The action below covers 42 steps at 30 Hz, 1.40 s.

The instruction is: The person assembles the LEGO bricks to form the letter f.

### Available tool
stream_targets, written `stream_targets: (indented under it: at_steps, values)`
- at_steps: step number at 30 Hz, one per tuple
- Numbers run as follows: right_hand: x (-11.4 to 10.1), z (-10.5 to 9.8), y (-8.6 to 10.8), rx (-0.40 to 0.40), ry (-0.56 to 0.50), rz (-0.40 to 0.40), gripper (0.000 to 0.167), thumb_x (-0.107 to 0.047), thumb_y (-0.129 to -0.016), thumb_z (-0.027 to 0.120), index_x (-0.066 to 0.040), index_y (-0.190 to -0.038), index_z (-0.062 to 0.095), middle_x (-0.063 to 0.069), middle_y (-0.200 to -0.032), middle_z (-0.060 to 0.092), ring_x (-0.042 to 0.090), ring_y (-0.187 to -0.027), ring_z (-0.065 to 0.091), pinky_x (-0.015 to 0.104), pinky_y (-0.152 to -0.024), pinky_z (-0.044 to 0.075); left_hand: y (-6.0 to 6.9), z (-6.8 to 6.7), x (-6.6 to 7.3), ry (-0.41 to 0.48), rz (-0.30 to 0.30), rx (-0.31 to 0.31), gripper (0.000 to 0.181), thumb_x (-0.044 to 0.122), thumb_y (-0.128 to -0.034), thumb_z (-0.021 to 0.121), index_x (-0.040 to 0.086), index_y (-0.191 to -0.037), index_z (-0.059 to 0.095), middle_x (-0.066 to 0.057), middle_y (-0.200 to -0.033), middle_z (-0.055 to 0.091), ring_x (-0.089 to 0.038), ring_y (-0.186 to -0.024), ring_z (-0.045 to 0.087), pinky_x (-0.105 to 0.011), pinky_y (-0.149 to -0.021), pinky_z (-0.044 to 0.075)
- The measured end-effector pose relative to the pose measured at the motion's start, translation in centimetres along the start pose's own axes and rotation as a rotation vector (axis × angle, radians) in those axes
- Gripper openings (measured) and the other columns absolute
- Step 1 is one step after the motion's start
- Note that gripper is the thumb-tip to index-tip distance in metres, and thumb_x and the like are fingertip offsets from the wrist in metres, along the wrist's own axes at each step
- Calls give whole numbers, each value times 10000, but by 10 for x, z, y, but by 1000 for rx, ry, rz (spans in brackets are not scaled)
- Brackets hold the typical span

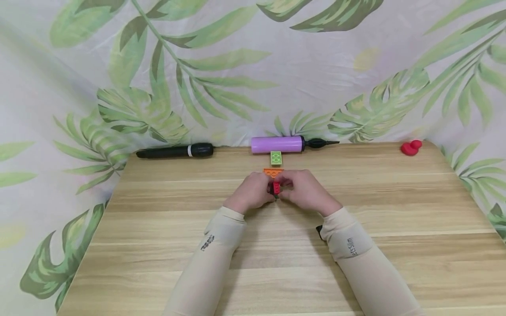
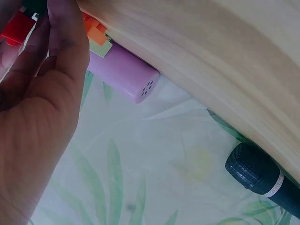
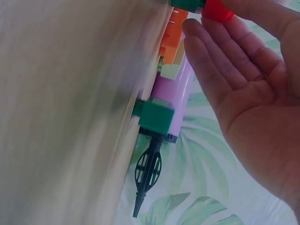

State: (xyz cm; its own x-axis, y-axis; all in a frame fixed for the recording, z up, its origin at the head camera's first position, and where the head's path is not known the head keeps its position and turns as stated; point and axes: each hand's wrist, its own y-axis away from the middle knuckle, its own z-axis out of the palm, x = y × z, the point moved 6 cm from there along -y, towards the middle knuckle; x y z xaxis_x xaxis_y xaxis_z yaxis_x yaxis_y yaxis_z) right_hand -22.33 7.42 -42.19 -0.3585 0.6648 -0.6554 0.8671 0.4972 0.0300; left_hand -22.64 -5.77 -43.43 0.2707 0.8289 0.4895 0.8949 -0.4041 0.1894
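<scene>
Both hands meet over the middle of the table. My right hand [image 1: 305, 189] pinches a red toy brick [image 1: 276, 188], which in the right wrist view sits right against a dark green brick [image 3: 186, 4]. My left hand [image 1: 254, 192] grips that dark green brick from the other side, its fingers hiding most of it. Whether the two bricks are joined cannot be told. Just beyond the fingers lies an orange brick [image 1: 272, 171]. Behind it is a light green brick [image 1: 276, 158].
A purple pump [image 1: 276, 145] with a black nozzle lies along the back edge. Left of it is a black microphone [image 1: 175, 151]; a red knobbed piece [image 1: 411, 148] stands at the back right. Another dark green brick [image 3: 157, 117] lies on the table in the right wrist view.
</scene>
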Motion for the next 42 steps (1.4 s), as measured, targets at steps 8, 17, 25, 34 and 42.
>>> stream_targets:
  at_steps: [8,17,25,34,42]
  values:
    - [-3,0,0,5,35,-2,271,-125,-893,826,-117,-1158,772,54,-1141,792,263,-1107,739,463,-997,563,0,0,0,-3,-10,-2,108,101,-902,838,93,-967,752,-36,-840,666,-205,-796,574,-343,-760,497]
    - [-4,2,-3,7,93,-25,223,-124,-888,832,-114,-1105,784,44,-1063,796,266,-1037,736,462,-952,566,-1,1,-3,-7,-29,-3,78,113,-917,818,100,-938,745,-19,-776,639,-188,-760,553,-324,-726,467]
    - [-4,2,-3,6,117,-5,226,-136,-885,842,-109,-1102,784,42,-1057,794,257,-1030,731,456,-954,564,0,0,-1,-19,-32,-6,82,121,-913,824,110,-949,750,-11,-751,632,-173,-732,550,-314,-697,461]
    - [18,-19,1,1,51,55,518,-223,-865,877,-135,-1338,685,62,-1233,774,309,-1204,704,523,-1070,516,0,2,-1,-13,-69,-14,189,102,-931,792,55,-1115,791,-69,-1061,774,-206,-956,681,-401,-952,570]
    - [32,-43,5,60,68,112,468,-222,-956,789,-97,-1388,656,100,-1316,736,338,-1257,667,552,-1093,491,-1,1,1,-6,-49,-24,482,122,-916,820,74,-1372,671,-39,-854,673,-185,-813,598,-372,-860,556]
